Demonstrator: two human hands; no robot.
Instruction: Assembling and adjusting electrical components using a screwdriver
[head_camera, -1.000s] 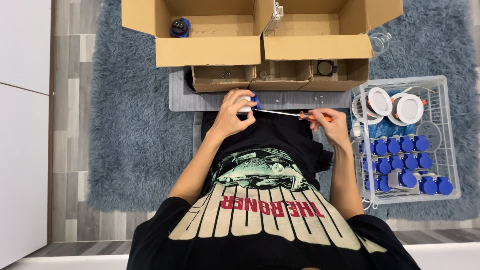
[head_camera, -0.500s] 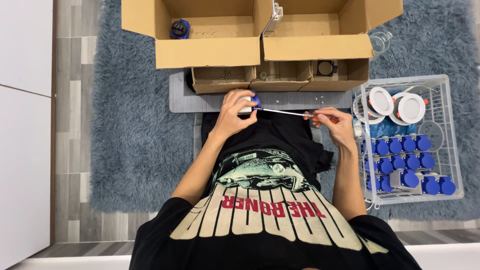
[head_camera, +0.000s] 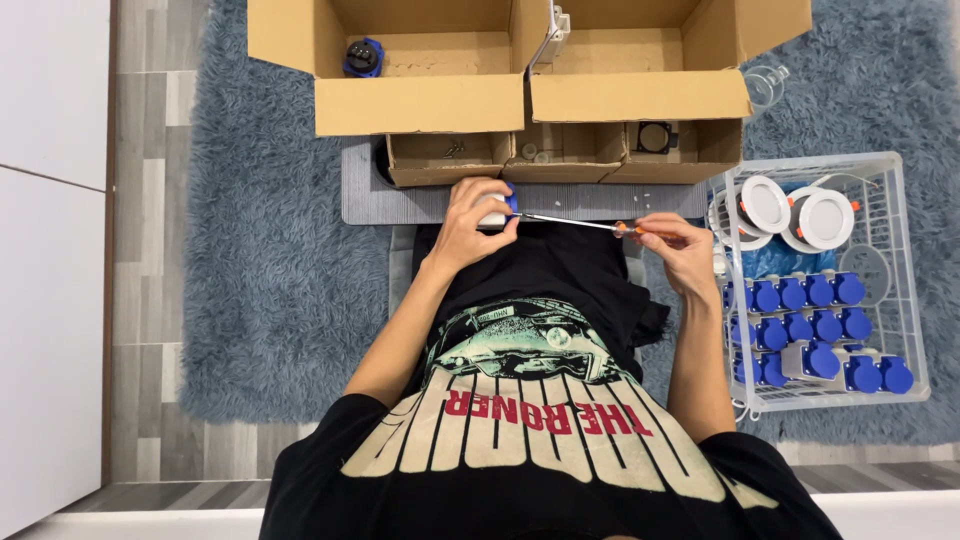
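**Screwdriver bridging two hands over the lap**

The left hand (head_camera: 472, 222) curls around a small white-and-blue plug (head_camera: 498, 208). A screwdriver (head_camera: 572, 221) spans rightward from it, its orange handle pinched in the right hand (head_camera: 678, 250). A wire basket (head_camera: 905, 260) stands just beside.

Very little differs from a second ago, as far as I can see. My right hand (head_camera: 672, 243) sits a touch lower with the screwdriver (head_camera: 570, 221), so its shaft now slants slightly down from the blue-and-white part (head_camera: 497, 207) in my left hand (head_camera: 472, 222).
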